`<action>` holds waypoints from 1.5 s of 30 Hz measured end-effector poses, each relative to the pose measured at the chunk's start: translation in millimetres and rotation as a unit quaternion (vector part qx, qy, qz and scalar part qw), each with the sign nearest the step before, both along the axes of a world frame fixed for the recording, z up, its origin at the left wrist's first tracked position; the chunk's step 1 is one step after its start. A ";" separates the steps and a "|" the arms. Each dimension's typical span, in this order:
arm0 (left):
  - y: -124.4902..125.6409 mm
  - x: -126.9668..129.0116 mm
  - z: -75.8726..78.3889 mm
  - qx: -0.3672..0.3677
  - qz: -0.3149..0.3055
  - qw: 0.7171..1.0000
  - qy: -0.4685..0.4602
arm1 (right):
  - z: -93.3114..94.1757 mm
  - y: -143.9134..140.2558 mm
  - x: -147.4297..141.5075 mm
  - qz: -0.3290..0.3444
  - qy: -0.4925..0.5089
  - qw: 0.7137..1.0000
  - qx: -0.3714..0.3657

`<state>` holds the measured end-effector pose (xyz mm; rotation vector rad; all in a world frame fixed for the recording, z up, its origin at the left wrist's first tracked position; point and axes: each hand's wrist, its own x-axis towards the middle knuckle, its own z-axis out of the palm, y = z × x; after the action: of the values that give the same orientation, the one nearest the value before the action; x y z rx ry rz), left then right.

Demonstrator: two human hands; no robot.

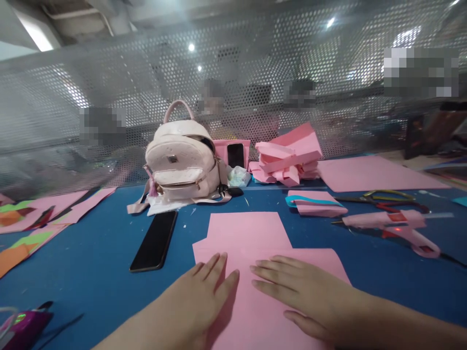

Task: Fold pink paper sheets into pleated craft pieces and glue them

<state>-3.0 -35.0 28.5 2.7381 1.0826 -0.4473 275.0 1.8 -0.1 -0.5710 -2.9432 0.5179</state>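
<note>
Pink paper (255, 321) lies in front of me on the blue table, and both my hands rest on it. My left hand (199, 296) presses near the paper's left side with its fingers stretched out. Flat on the right part lies my right hand (302, 287), palm down, fingers extended toward the left. Beyond my fingertips a smaller pink piece (250, 228) sticks out at the far edge; whether it is joined to the larger paper I cannot tell. Neither hand grips anything.
A black phone (155, 243) lies left of the paper, a white backpack (182, 160) behind it. To the right are a pink glue gun (394, 223), scissors (383, 197) and a folded pink piece with a blue strip (317, 202). Pink paper pieces (288, 155) are heaped before a perforated metal screen (251, 58).
</note>
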 end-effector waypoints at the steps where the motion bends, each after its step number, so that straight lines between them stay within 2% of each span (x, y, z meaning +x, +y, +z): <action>1: -1.8 4.2 -4.9 0.013 -0.007 1.000 0.024 | 0.1 0.0 0.0 0.000 0.003 1.000 -0.002; 4: -2.6 10.1 -17.4 0.084 -0.021 0.994 0.060 | 0.6 -0.1 1.5 0.006 0.014 1.000 -0.003; 7: 2.1 8.7 -20.5 0.144 -0.039 0.988 0.037 | 1.6 -2.2 4.3 0.009 0.018 1.000 0.004; 10: 8.3 6.8 -10.9 0.145 -0.043 0.988 0.010 | 1.2 -6.4 6.1 0.001 0.015 0.999 0.035; 13: 11.4 5.4 5.2 0.108 -0.017 0.994 0.000 | -2.3 -9.3 6.0 -0.007 0.014 0.993 0.114; 15: 12.6 1.8 13.6 0.103 -0.002 0.994 -0.038 | -5.5 -9.0 6.0 -0.020 0.038 0.984 0.174; 17: 15.5 -5.0 18.4 0.109 0.003 0.989 -0.101 | -7.3 -7.3 6.6 -0.042 0.070 0.976 0.203; 21: 27.7 -22.2 24.0 0.093 0.046 0.965 -0.239 | -2.3 -3.7 8.2 -0.080 0.092 0.975 0.187; 25: 36.6 -27.3 25.1 0.082 0.104 0.931 -0.340 | 12.0 -3.5 7.7 -0.099 0.081 0.976 0.175; 27: 35.9 -23.1 19.1 0.093 0.090 0.925 -0.358 | 22.1 -1.4 5.7 -0.123 0.070 0.978 0.156; 29: 32.3 -16.3 8.7 0.116 0.037 0.922 -0.366 | 34.1 6.2 0.6 -0.159 0.077 0.976 0.124; 32: 23.4 -5.5 -8.6 0.195 -0.081 0.908 -0.361 | 53.7 33.8 -16.0 -0.244 0.133 0.959 0.052; 34: 16.8 0.2 -17.3 0.240 -0.145 0.895 -0.347 | 63.9 64.8 -33.4 -0.287 0.172 0.942 0.011; 38: 7.3 5.0 -26.0 0.266 -0.205 0.886 -0.319 | 67.3 146.4 -75.2 -0.368 0.218 0.904 0.011; 42: 7.8 4.0 -28.0 0.260 -0.204 0.884 -0.330 | 50.8 219.0 -110.3 -0.520 0.258 0.814 0.015; 45: 11.8 3.1 -27.8 0.254 -0.201 0.877 -0.354 | 34.1 249.7 -130.3 -0.617 0.273 0.738 0.024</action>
<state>0.1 -23.1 0.7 3.1128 0.4666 0.8793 144.7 251.5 34.0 -1.7288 -1.4809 0.3090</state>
